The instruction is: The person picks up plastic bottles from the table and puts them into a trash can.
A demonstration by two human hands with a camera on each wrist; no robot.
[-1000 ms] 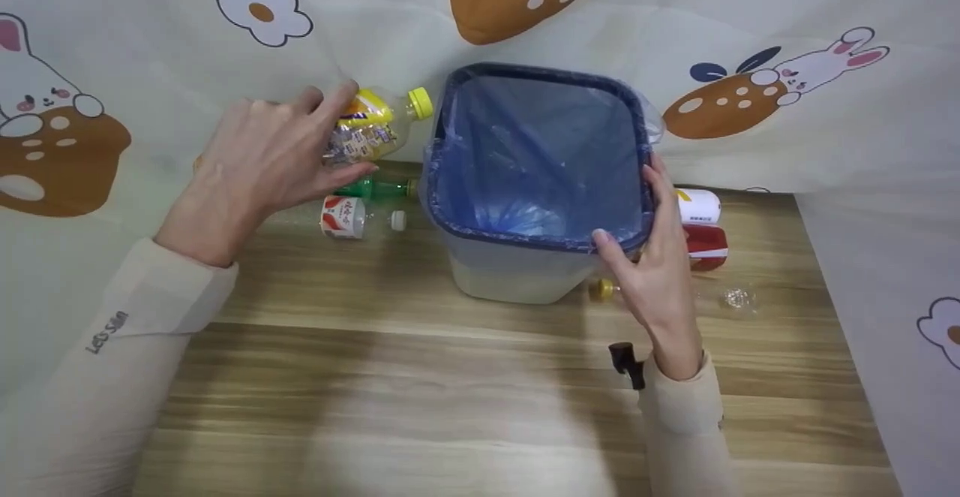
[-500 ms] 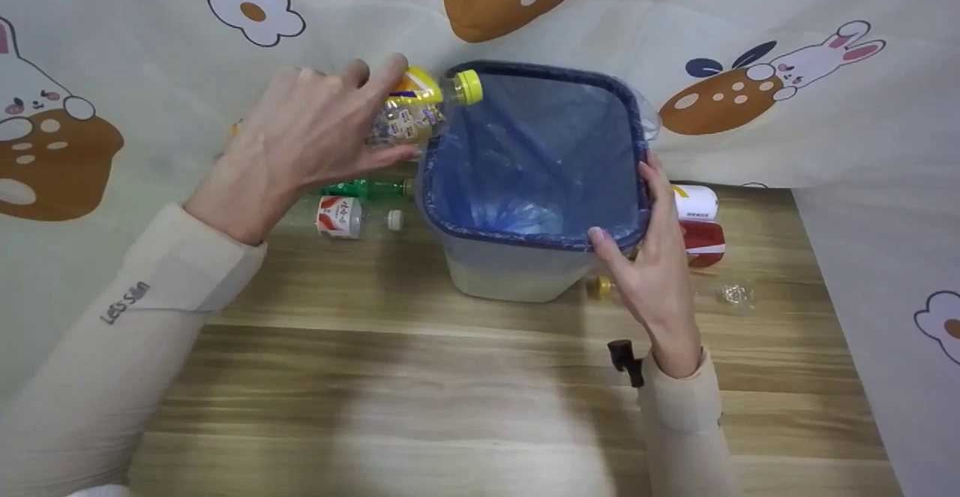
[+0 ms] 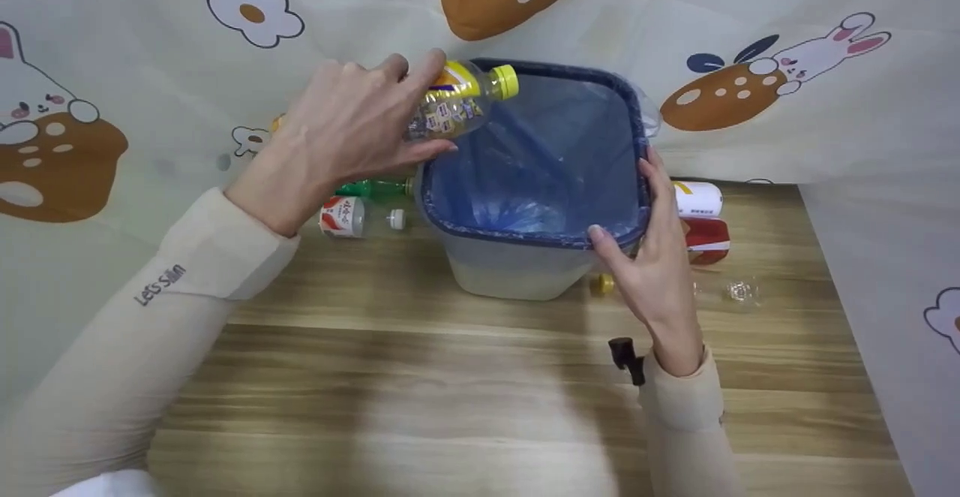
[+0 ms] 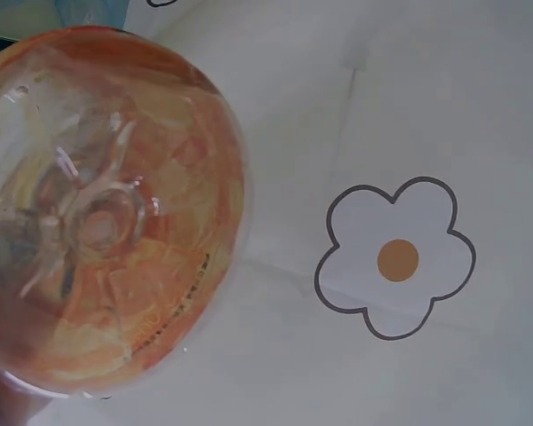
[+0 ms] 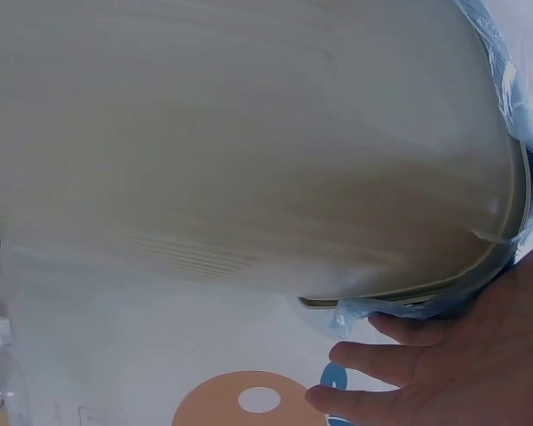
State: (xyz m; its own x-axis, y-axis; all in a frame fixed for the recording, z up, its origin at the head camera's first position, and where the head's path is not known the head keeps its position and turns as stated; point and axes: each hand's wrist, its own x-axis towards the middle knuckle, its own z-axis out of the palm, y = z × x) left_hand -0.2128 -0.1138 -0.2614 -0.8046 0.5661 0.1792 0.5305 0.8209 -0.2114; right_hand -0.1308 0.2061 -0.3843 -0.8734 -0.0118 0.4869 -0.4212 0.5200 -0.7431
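Observation:
My left hand grips a clear plastic bottle with a yellow label and yellow cap, tilted over the left rim of the trash bin. The cap points right, above the bin's opening. In the left wrist view the round bottom of the bottle fills the left side. A thin blue bag lines the bin and folds over its dark rim. With the thumb on the front rim and the fingers along the right side, my right hand holds the bin's corner. The right wrist view shows the bin's pale outer wall.
Left of the bin lie a green bottle and a clear bottle with a red-and-white label. On the right are a white can, a red container and a clear bottle. A printed cloth hangs behind.
My left hand has carried the bottle rightward and slightly up, from beside the bin to over its left rim. The right hand stays at the bin's corner.

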